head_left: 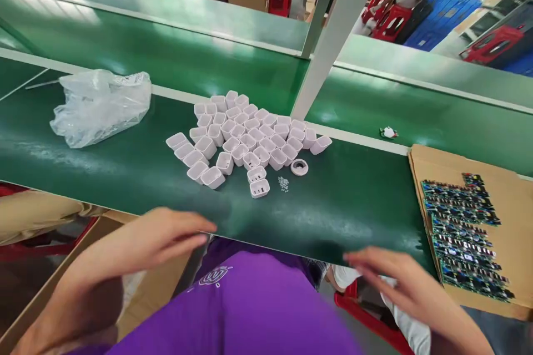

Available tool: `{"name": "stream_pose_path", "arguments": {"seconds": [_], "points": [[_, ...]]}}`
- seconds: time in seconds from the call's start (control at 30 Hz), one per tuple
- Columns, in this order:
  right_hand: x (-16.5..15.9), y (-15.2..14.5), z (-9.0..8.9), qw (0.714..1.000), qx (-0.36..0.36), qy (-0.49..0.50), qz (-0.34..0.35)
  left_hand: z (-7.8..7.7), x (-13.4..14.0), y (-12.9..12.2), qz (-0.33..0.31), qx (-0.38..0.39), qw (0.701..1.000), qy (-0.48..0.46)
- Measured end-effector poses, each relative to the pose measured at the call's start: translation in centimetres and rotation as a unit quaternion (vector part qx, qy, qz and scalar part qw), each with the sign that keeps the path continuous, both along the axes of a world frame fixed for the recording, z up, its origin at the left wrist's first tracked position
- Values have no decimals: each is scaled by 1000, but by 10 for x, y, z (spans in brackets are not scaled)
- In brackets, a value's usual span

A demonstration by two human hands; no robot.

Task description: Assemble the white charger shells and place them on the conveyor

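My left hand (169,236) hovers at the near edge of the green work surface, with fingers stretched out, thumb apart and nothing held. Over the same edge, farther right, my right hand (389,274) is also empty, its fingers extended and a little blurred. Beyond both hands stands a cluster of white open-topped plastic housings (261,156). Two housings at the front, including the nearest one (260,188), show dark slots inside. Beside them lie a small pile of tiny translucent pieces (283,183) and a white ring-shaped part (299,172).
A crumpled clear plastic bag (104,108) lies at the left. Rows of circuit boards (466,238) rest on a cardboard sheet (514,199) at the right. A small white-topped part (388,132) sits near the back ledge. A pale upright post (328,39) rises behind the housings.
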State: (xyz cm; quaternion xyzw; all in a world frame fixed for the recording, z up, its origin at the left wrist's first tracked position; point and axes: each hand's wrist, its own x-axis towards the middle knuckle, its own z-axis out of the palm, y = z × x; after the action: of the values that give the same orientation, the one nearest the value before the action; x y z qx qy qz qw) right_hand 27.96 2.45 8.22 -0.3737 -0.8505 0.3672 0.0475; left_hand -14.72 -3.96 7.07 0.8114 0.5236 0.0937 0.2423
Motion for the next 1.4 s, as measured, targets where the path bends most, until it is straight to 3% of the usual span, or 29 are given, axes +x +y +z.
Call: {"name": "stream_pose_path", "arguments": {"seconds": [0.07, 0.13, 0.3, 0.43, 0.63, 0.83, 0.93, 1.0, 1.1, 1.2, 1.3, 1.4], "points": [[-24, 30, -2, 996, 80, 15, -45, 9, 4, 23, 25, 60, 997, -34], [-54, 55, -19, 992, 125, 20, -17, 12, 16, 51, 35, 135, 990, -34], [-107, 85, -67, 972, 219, -58, 55, 0, 42, 102, -147, 140, 978, 51], [-110, 87, -72, 966, 239, -80, 65, -10, 45, 114, -205, 104, 969, 94], [-109, 88, -71, 961, 254, -69, 86, -15, 47, 125, -218, 105, 966, 86], [-112, 84, -74, 946, 298, -77, 105, 0, 51, 126, -155, 91, 982, -64], [-111, 81, -74, 931, 336, -92, 113, -2, 56, 122, -40, 42, 981, -184], [-110, 80, -75, 926, 350, -91, 108, -8, 63, 119, 37, -15, 956, -291], [-110, 80, -80, 938, 330, -63, 82, -17, 77, 117, 90, -102, 883, -450], [-108, 83, -83, 965, 260, 14, 37, -18, 92, 116, 108, -179, 817, -538], [-106, 86, -71, 980, 134, 146, -27, -10, 103, 119, 103, -225, 790, -562], [-104, 89, -40, 950, 20, 297, -100, 3, 114, 125, 86, -237, 784, -568]]}}
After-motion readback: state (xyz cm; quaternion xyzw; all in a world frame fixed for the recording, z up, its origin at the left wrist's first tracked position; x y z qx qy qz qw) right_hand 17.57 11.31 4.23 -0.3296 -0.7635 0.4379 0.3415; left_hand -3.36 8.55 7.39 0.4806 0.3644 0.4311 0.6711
